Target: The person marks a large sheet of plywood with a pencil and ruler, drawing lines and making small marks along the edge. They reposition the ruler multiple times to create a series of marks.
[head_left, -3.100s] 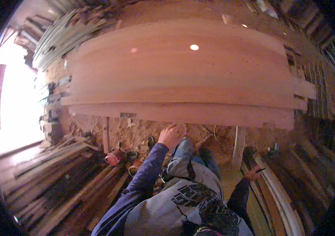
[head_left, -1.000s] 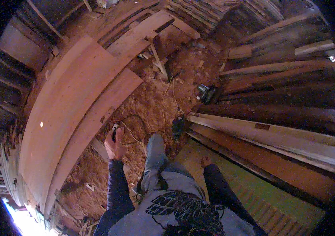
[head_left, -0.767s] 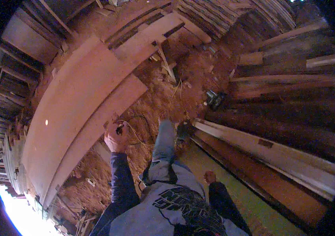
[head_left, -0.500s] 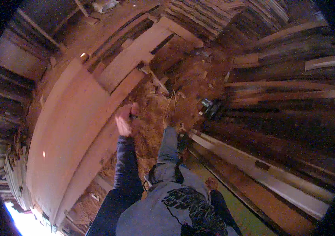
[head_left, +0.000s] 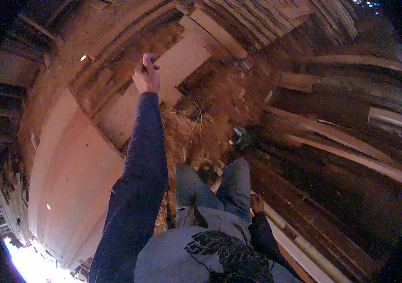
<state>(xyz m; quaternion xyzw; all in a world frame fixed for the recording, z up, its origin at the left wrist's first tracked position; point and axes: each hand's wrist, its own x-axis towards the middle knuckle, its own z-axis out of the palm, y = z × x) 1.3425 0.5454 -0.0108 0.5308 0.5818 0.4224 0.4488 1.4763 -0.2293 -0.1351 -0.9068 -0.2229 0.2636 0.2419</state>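
My left hand [head_left: 146, 75] reaches far forward on a stretched arm, over the edge of a flat pale board [head_left: 184, 59]. Its fingers are bent, the thumb stands apart from them, and nothing shows between them. Low beside my right thigh hangs my right hand [head_left: 257, 204], small and dim. Its fingers look curled in, and what they hold, if anything, cannot be made out. A large, wide wooden plank [head_left: 71, 170] with a curved outline in this view lies to the left of my left arm.
Stacked boards [head_left: 262, 23] lie at the far side, and long timbers [head_left: 342, 132] fill the right. A dark machine-like object [head_left: 241, 137] sits on the reddish, debris-strewn ground [head_left: 219, 108] ahead of my legs. Bright light enters at the lower left.
My left hand has moved forward, away from my body, and its fingers are more bent. My view has shifted, and both my thighs now show. My right hand stays low by my side.
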